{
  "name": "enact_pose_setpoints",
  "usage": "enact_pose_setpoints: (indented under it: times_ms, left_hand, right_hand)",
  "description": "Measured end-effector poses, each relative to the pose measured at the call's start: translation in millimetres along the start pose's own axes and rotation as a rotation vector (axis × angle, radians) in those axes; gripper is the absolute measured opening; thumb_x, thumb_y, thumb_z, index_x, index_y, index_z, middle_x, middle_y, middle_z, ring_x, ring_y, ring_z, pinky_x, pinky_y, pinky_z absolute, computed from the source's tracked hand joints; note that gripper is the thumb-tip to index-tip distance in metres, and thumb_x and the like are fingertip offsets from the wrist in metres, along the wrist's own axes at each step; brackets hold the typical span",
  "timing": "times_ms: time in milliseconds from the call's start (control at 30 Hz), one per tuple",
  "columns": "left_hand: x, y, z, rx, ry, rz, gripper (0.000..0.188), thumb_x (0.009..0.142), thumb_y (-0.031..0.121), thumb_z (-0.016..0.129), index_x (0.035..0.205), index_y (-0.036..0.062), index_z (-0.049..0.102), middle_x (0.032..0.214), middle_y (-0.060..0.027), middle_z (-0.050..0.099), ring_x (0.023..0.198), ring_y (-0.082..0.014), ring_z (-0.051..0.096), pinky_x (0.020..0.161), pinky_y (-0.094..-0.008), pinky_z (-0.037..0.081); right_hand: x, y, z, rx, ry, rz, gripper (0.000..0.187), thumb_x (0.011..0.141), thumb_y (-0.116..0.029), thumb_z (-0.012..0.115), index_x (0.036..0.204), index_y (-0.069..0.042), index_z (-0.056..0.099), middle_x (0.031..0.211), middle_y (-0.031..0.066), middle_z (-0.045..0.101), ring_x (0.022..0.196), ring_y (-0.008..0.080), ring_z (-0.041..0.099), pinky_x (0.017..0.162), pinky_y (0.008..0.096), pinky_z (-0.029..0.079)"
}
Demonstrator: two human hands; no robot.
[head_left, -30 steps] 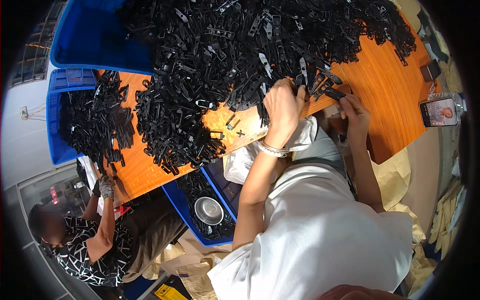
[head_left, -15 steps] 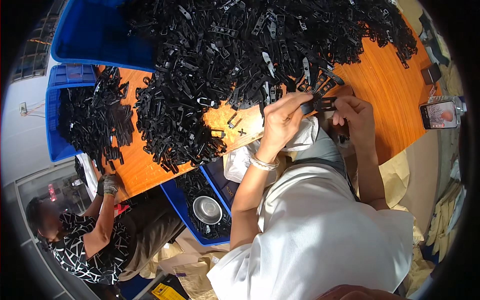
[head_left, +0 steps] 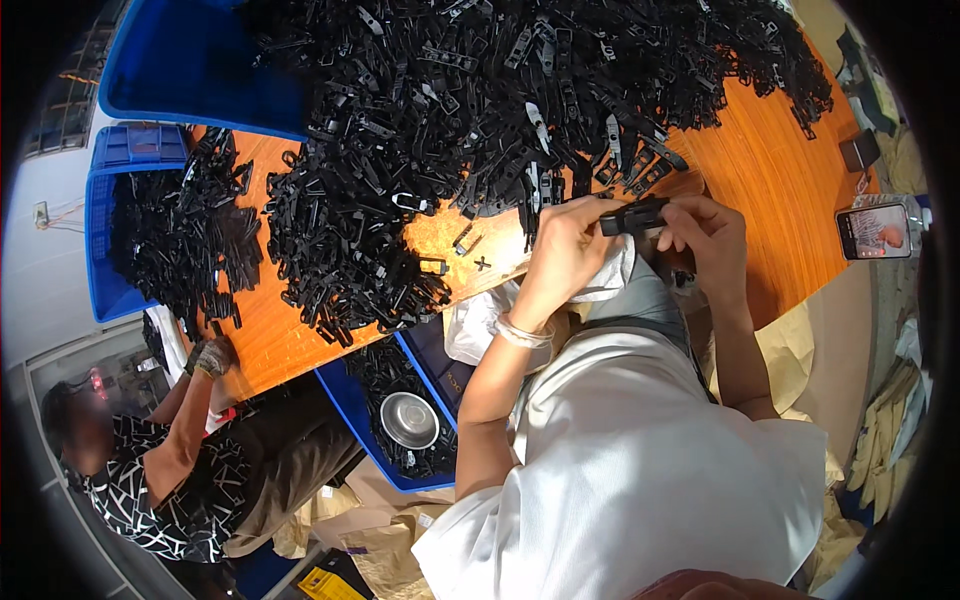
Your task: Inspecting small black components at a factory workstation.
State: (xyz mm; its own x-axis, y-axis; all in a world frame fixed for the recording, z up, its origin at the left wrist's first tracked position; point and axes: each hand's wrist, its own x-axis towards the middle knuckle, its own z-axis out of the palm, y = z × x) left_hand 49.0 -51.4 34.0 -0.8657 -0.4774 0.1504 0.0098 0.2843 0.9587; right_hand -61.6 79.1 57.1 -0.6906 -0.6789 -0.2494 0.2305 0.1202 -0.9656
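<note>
Between my two hands is a small black plastic clip-like part [head_left: 635, 217], held level just over the near edge of the table. My left hand [head_left: 570, 243] pinches its left end, fingers closed. The right end sits between the thumb and fingers of my right hand [head_left: 706, 232]. Its two halves look pushed together, though fine detail is too small to tell. Just beyond my hands lies a big heap of similar black plastic parts [head_left: 450, 110], some with open frames. A few loose pieces [head_left: 468, 240] rest on the wood left of my left hand.
The orange wooden table [head_left: 770, 200] carries the heap. Blue crates [head_left: 200, 80] stand at the left; another blue crate [head_left: 352, 405] below holds black parts and a metal bowl [head_left: 409, 420]. A phone [head_left: 873, 232] stands at right. A gloved co-worker [head_left: 180, 480] works at left.
The black part in my left hand and the pronged piece in my right have come together into one body. My right hand's fingers have shifted slightly. The co-worker's hands moved a little.
</note>
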Motion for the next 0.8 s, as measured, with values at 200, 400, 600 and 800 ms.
enact_pose_setpoints:
  times_ms: [200,400,600,800]
  left_hand:
    - [-5.0,14.4,7.1,-0.626,-0.04,-0.338,0.022,0.077,0.005,0.06,0.096,-0.0043,0.056,0.071,-0.0029,0.059,0.055,-0.0068,0.053,0.046,-0.0178,0.04]
    - [-3.3,13.8,10.8,-0.401,-0.01,-0.237,0.009,0.075,0.006,0.061,0.082,0.0,0.059,0.069,0.0012,0.053,0.061,-0.0036,0.044,0.053,-0.0177,0.034]
    - [2.2,13.3,8.6,-0.482,-0.073,-0.143,0.007,0.077,0.005,0.058,0.078,-0.0013,0.058,0.071,-0.0004,0.053,0.062,-0.0044,0.044,0.054,-0.0182,0.034]
    - [27.4,15.1,7.1,-0.509,-0.264,-0.271,0.017,0.081,0.013,0.055,0.074,-0.002,0.058,0.071,-0.0017,0.053,0.064,-0.0052,0.046,0.054,-0.0194,0.036]
  right_hand:
    - [-0.8,11.3,5.1,-0.138,-0.022,-0.282,0.005,0.074,-0.001,0.059,0.077,0.002,0.057,0.068,0.0021,0.054,0.052,0.0055,0.047,0.046,0.0172,0.035]
    - [0.5,11.8,4.3,0.046,-0.052,-0.221,0.015,0.071,-0.001,0.061,0.085,0.001,0.056,0.077,0.0031,0.055,0.056,0.0059,0.048,0.048,0.0164,0.035]
    - [1.0,2.0,4.1,0.088,-0.1,-0.093,0.017,0.075,-0.003,0.056,0.091,0.003,0.055,0.072,0.0038,0.056,0.054,0.0062,0.047,0.047,0.0164,0.035]
    - [7.5,13.8,-4.6,0.069,-0.001,-0.117,0.019,0.08,-0.006,0.051,0.096,0.004,0.055,0.065,0.0049,0.057,0.052,0.006,0.047,0.049,0.0164,0.036]
